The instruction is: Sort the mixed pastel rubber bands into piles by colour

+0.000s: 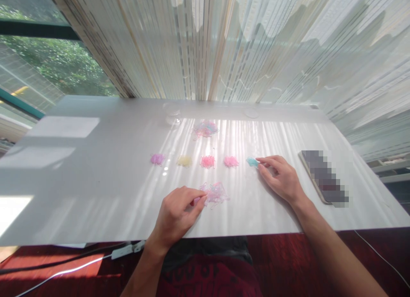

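Observation:
Thin coloured loops that look like small rubber bands lie in piles on a white table. A near pile of mixed pale bands (217, 193) touches my left hand (181, 211), whose thumb and index finger pinch at its left edge. My right hand (280, 177) has thumb and index tips close together at the right edge of a teal pile (252, 161); anything between them is too small to see. In the same row lie a purple pile (157, 159), a yellow pile (184, 161), a red pile (207, 161) and a pink pile (231, 161).
Behind the row lies another mixed pile (206, 129). A clear round container (174, 119) and a clear disc (250, 113) are farther back. A phone (323, 177), partly pixelated, rests at the right. Striped curtains (205, 45) hang behind the table (96, 173); cables (77, 269) run below.

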The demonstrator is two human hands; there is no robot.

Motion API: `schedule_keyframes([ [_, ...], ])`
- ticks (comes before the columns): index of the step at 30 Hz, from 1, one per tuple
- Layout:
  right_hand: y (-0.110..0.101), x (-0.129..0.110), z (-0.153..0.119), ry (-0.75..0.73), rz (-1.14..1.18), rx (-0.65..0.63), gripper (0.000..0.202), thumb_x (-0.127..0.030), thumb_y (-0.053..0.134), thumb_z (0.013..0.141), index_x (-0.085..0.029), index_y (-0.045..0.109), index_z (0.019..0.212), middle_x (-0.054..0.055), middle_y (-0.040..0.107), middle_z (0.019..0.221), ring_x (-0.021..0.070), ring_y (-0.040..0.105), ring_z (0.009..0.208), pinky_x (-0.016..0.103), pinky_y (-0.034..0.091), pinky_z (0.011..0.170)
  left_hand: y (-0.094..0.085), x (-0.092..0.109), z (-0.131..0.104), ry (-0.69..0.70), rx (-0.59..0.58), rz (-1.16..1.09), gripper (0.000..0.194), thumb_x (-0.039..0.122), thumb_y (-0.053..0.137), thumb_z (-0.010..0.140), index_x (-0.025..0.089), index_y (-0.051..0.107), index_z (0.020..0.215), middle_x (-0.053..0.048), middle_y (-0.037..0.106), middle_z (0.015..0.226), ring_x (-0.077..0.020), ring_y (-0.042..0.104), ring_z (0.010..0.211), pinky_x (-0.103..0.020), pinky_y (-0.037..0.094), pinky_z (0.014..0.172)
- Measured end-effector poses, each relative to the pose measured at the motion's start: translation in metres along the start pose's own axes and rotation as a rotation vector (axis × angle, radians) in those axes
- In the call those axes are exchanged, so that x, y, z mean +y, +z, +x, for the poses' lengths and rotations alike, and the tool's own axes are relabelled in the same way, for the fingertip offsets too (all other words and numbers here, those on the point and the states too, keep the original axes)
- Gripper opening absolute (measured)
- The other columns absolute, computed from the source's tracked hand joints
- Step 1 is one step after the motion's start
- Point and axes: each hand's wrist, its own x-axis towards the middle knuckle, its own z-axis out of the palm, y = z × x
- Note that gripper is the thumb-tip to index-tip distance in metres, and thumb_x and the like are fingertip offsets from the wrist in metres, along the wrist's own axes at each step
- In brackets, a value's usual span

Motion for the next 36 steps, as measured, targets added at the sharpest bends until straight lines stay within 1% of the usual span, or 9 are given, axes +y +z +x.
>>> schedule_keyframes([
  [8, -0.001, -0.006, 0.0, -0.052, -0.039, 0.087, 0.022, -0.032, 0.06, 0.099, -0.021, 0.077, 0.105, 0.009, 0.074, 0.096, 0.0212, 0.069, 0.077, 0.037, 0.059, 0.067, 0.0, -0.003, -0.004, -0.036, 0.052, -0.011, 0.007, 0.016, 0.067, 0.099, 0.02, 0.072, 0.101, 0.0, 0.075, 0.08, -0.0137, 0.065, 0.066, -0.028, 0.053, 0.069],
  [11, -0.001, -0.019, 0.002, -0.127, -0.04, 0.158, 0.019, -0.028, 0.058, 0.099, -0.023, 0.076, 0.099, 0.008, 0.074, 0.09, 0.0229, 0.07, 0.079, 0.039, 0.06, 0.072, -0.001, -0.004, -0.002, -0.116, 0.082, -0.04, 0.013, 0.014, 0.063, 0.1, 0.021, 0.072, 0.106, -0.002, 0.077, 0.091, -0.0145, 0.069, 0.075, -0.028, 0.056, 0.074],
  [13, -0.001, -0.034, 0.004, -0.213, -0.002, 0.137, 0.018, -0.024, 0.057, 0.098, -0.024, 0.075, 0.097, 0.007, 0.074, 0.085, 0.0229, 0.07, 0.079, 0.038, 0.059, 0.072, -0.004, -0.004, 0.0, -0.148, 0.059, -0.051, 0.017, 0.013, 0.059, 0.101, 0.022, 0.071, 0.109, -0.003, 0.077, 0.097, -0.0163, 0.071, 0.084, -0.029, 0.057, 0.078],
  [15, 0.001, -0.052, 0.009, -0.314, 0.081, -0.008, 0.019, -0.021, 0.056, 0.099, -0.022, 0.075, 0.1, 0.006, 0.073, 0.086, 0.0199, 0.069, 0.076, 0.034, 0.057, 0.069, -0.009, -0.004, 0.003, -0.148, 0.013, -0.038, 0.02, 0.013, 0.057, 0.101, 0.022, 0.07, 0.113, -0.004, 0.077, 0.102, -0.0181, 0.071, 0.09, -0.031, 0.058, 0.082],
  [17, 0.003, -0.07, 0.016, -0.375, 0.146, -0.252, 0.021, -0.022, 0.054, 0.101, -0.021, 0.074, 0.102, 0.005, 0.072, 0.084, 0.0175, 0.067, 0.074, 0.031, 0.055, 0.069, -0.015, -0.005, 0.006, -0.122, -0.047, 0.001, 0.022, 0.014, 0.057, 0.1, 0.023, 0.069, 0.117, -0.004, 0.077, 0.105, -0.0199, 0.071, 0.092, -0.034, 0.058, 0.085],
  [21, 0.008, -0.096, 0.036, -0.344, 0.172, -0.622, 0.02, -0.026, 0.057, 0.101, -0.019, 0.075, 0.108, 0.005, 0.073, 0.089, 0.017, 0.066, 0.077, 0.03, 0.053, 0.071, -0.028, -0.007, 0.003, -0.068, -0.173, 0.114, 0.028, 0.016, 0.061, 0.097, 0.026, 0.068, 0.122, -0.005, 0.076, 0.109, -0.0239, 0.071, 0.096, -0.039, 0.056, 0.086],
  [27, 0.01, -0.097, 0.055, -0.299, 0.175, -0.76, 0.021, -0.032, 0.067, 0.097, -0.02, 0.074, 0.112, 0.005, 0.073, 0.092, 0.0185, 0.067, 0.08, 0.03, 0.052, 0.073, -0.033, -0.009, -0.016, -0.122, -0.226, 0.212, 0.032, 0.024, 0.075, 0.092, 0.026, 0.066, 0.123, -0.005, 0.072, 0.107, -0.0254, 0.069, 0.097, -0.039, 0.053, 0.083],
  [32, 0.008, -0.086, 0.05, -0.207, 0.171, -0.856, 0.033, -0.034, 0.08, 0.087, -0.02, 0.072, 0.116, 0.003, 0.072, 0.089, 0.0175, 0.065, 0.074, 0.028, 0.048, 0.066, -0.026, -0.009, -0.018, -0.124, -0.211, 0.208, 0.016, 0.025, 0.068, 0.1, 0.025, 0.068, 0.116, -0.003, 0.07, 0.098, -0.0223, 0.067, 0.091, -0.037, 0.05, 0.082],
  [36, 0.014, -0.083, 0.043, -0.216, 0.169, -0.866, 0.027, -0.031, 0.081, 0.087, -0.021, 0.073, 0.111, 0.002, 0.072, 0.089, 0.0177, 0.064, 0.075, 0.027, 0.046, 0.066, -0.023, -0.01, -0.013, -0.111, -0.214, 0.194, 0.012, 0.023, 0.063, 0.103, 0.025, 0.071, 0.11, -0.003, 0.071, 0.094, -0.0203, 0.068, 0.088, -0.036, 0.05, 0.081],
])
